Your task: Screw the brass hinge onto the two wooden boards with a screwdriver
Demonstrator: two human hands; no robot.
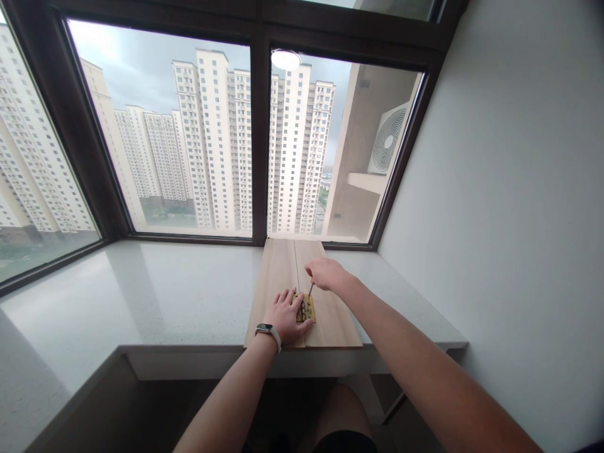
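A small yellow board [309, 309] with dark parts on it lies on a light wooden panel [333, 327]. My left hand [286, 316], with a watch [265, 328] at the wrist, rests over the board's left side, fingers spread and thumb along its near edge. Above the board's far right part, my right hand [324, 274] is closed round a thin screwdriver [310, 290], whose shaft points down to the board. The screwdriver's handle is mostly hidden in my fingers.
The wooden panel lies on a pale countertop [198, 296] and reaches back to the dark window frame [259, 157]. A white wall [509, 189] rises on the right. The counter's front edge runs just before the panel, above my leg [344, 409].
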